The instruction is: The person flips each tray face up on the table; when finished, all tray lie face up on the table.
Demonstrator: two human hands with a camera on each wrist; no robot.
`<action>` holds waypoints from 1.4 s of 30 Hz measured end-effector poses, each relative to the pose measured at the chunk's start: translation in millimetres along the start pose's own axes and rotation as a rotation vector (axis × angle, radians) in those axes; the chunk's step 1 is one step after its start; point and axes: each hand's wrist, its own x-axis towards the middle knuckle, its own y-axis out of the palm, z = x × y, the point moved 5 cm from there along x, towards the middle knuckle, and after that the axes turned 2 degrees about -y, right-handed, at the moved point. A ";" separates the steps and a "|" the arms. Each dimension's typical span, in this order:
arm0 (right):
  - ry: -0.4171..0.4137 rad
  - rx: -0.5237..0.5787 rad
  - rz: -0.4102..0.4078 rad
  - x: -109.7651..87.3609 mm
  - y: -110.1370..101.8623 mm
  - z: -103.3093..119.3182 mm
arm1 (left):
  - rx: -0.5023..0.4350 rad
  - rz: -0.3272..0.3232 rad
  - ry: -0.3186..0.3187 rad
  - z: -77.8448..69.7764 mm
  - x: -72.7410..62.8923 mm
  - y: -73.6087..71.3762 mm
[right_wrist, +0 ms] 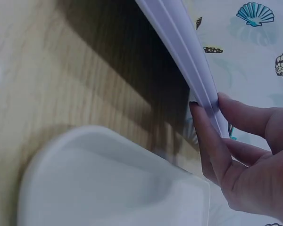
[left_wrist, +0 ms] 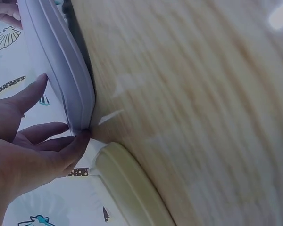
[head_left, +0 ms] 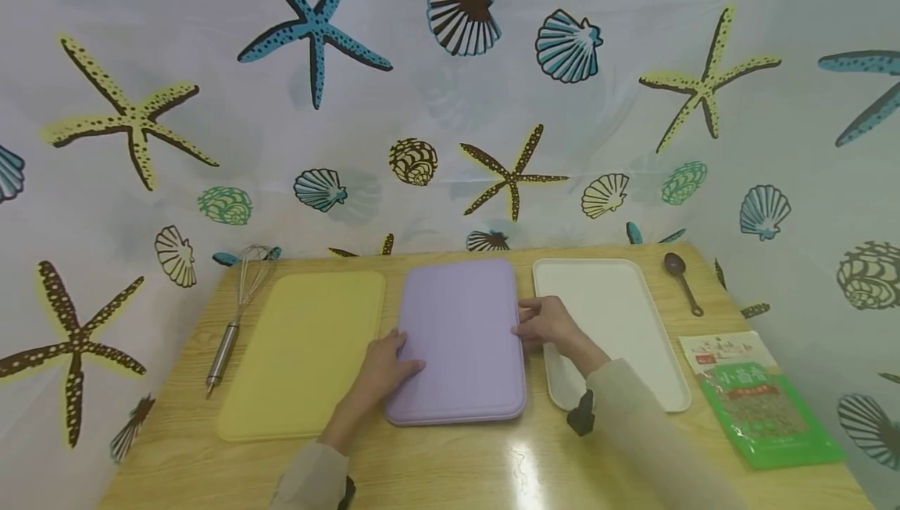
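Note:
Between my hands is a lilac rectangular tray (head_left: pixel 460 315), its smooth flat face up and its edge layered with a groove. My left hand (head_left: pixel 382 369) holds its left edge, thumb on the upper face and fingers curled at the side. At the opposite edge my right hand (head_left: pixel 551 324) pinches the rim, thumb above and fingers beneath, as the right wrist view shows. A gap and a dark shadow show under the lilac edge (right_wrist: pixel 179 47) on that side. Beside the left hand lies a yellow tray (head_left: pixel 309 338); a white rimmed tray (head_left: pixel 605 307) lies under the right forearm.
A whisk (head_left: pixel 230 330) with a metal handle lies at the table's left side. On the right are a dark spoon (head_left: pixel 678 272) and a green seasoning packet (head_left: pixel 759 408). A curtain (head_left: pixel 450 104) printed with shells and starfish hangs behind the wooden table (head_left: pixel 436 467).

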 end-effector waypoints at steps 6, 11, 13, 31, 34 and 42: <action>0.001 0.033 0.030 -0.1 -4.2 6.2 | 0.000 0.029 0.022 1.3 -4.1 2.4; -0.007 0.064 0.047 -1.2 -6.8 10.5 | 0.011 0.047 0.041 -4.0 -15.8 3.8; -0.010 0.072 0.050 -1.7 -7.7 12.2 | 0.017 0.053 0.049 -7.4 -23.0 3.7; -0.027 0.059 0.038 -5.6 -16.5 29.5 | 0.117 0.102 0.141 -33.5 -65.1 13.7; -0.042 0.062 0.046 -7.4 -17.7 33.5 | 0.151 0.072 0.141 -33.7 -65.4 16.0; -0.056 0.116 0.075 -15.7 -20.8 49.3 | 0.114 0.058 0.110 -43.4 -73.4 15.5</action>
